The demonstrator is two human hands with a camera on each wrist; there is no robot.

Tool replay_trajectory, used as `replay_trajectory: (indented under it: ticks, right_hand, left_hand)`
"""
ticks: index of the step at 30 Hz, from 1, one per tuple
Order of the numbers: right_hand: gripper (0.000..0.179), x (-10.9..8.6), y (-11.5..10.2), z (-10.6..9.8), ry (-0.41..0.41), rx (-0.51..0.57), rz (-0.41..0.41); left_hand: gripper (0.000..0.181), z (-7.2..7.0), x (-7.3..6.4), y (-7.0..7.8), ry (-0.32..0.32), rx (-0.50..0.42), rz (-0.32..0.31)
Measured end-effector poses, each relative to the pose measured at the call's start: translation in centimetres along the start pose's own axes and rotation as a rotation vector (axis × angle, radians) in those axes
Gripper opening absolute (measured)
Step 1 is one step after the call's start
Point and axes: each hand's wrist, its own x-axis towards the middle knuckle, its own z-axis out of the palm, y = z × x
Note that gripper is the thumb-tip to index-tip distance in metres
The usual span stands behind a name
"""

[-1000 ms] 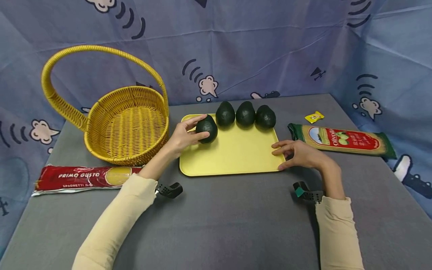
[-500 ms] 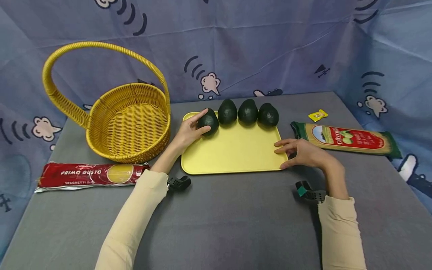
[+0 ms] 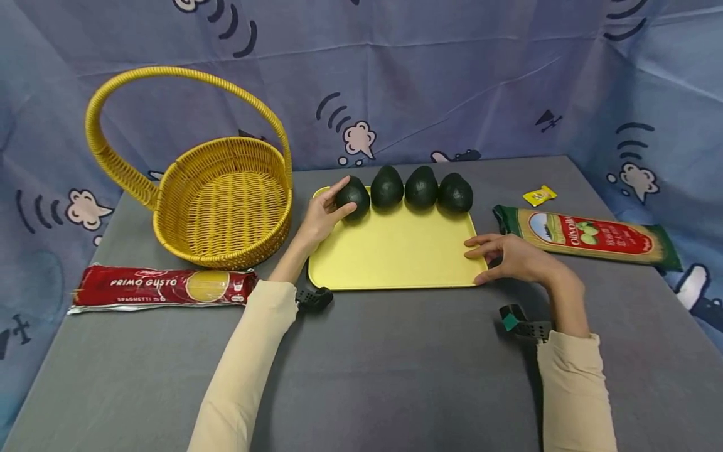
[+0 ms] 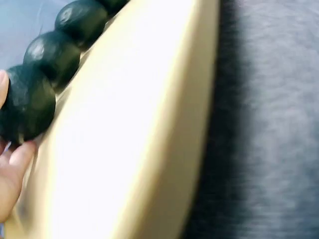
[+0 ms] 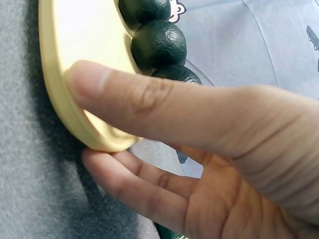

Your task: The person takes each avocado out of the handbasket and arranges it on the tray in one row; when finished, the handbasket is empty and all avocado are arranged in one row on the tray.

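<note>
A row of dark green avocados lines the back edge of a yellow tray (image 3: 407, 257). My left hand (image 3: 321, 220) holds the leftmost avocado (image 3: 353, 199), thumb in front and fingers behind; it sits close against the neighbouring avocado (image 3: 387, 188). In the left wrist view, fingertips show at the edge of the held avocado (image 4: 27, 104). At the tray's right end, my right hand (image 3: 508, 257) grips the rim. The right wrist view shows its thumb (image 5: 124, 94) over the tray's edge (image 5: 55, 89) and its fingers on the outer side.
A yellow wicker basket (image 3: 223, 257) with a tall handle stands left of the tray. In front of it lies a red spaghetti pack (image 3: 164, 287). To the right are a green-ended pasta pack (image 3: 587, 237) and a small yellow wrapped sweet (image 3: 540, 196). A patterned cloth hangs behind.
My left hand has moved the avocado back and right, into line with the others. My right hand stays at the tray's right edge. The head view has shifted slightly.
</note>
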Motion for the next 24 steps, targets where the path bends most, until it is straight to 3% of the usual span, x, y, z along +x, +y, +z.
replay_trajectory:
  ticks: [6,10,16,24]
  right_hand:
    - [0.057,0.0,-0.2,0.0,0.003,-0.011,0.005]
    - [0.056,0.0,-0.4,0.0,-0.005,-0.009,0.002]
    - [0.057,0.1,-0.5,0.0,0.002,-0.005,-0.003]
    - [0.057,-0.1,-0.3,0.0,0.001,-0.009,-0.001]
  left_hand:
    - [0.06,-0.5,0.7,0.4,0.005,-0.014,-0.081]
    - [0.058,-0.8,1.0,1.4,-0.014,-0.024,-0.098]
    - [0.055,-1.3,1.8,0.8,-0.02,-0.05,-0.146]
    - [0.059,-1.6,2.3,1.5,-0.072,-0.018,-0.213]
